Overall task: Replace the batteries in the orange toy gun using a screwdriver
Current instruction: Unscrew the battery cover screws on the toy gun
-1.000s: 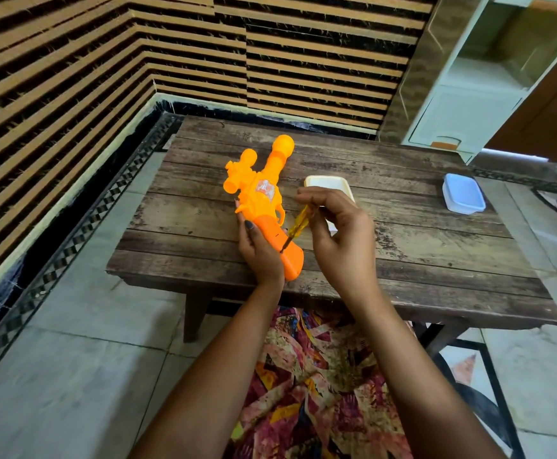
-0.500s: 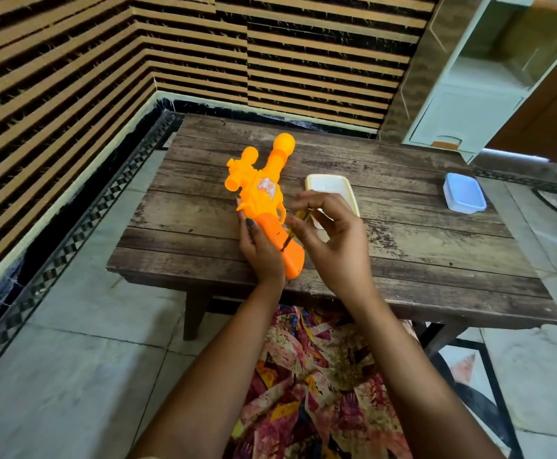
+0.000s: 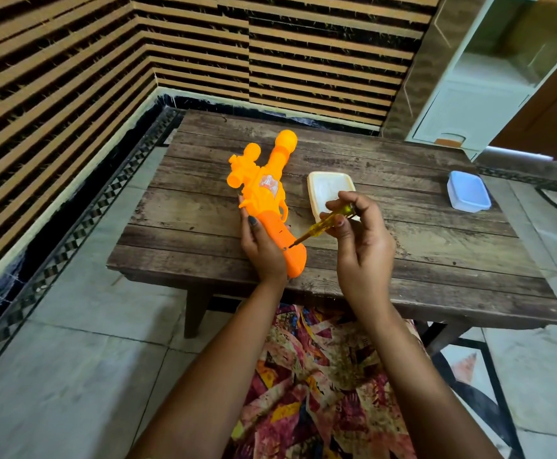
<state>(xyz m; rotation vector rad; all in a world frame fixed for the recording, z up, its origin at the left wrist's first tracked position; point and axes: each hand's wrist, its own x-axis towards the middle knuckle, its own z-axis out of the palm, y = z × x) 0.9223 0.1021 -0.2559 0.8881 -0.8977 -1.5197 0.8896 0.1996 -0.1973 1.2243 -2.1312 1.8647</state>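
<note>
The orange toy gun (image 3: 267,193) lies on the wooden table (image 3: 403,253), barrel pointing away, handle toward me. My left hand (image 3: 260,246) grips the handle from the left, thumb on its top face. My right hand (image 3: 360,240) pinches the yellow translucent handle of a screwdriver (image 3: 323,223) between thumb and fingertips. The screwdriver slants down to the left, and its metal tip touches the gun's handle near the butt.
A cream shallow tray (image 3: 320,183) sits just behind my right hand. A blue lidded box (image 3: 467,195) stands at the table's right side. The slatted wall is behind and left. Patterned cloth covers my lap at the table's near edge.
My right hand has drawn back to the right and shifted its fingers on the screwdriver handle, so more of the tool shows. The tip stays on the gun's handle. My left hand holds still.
</note>
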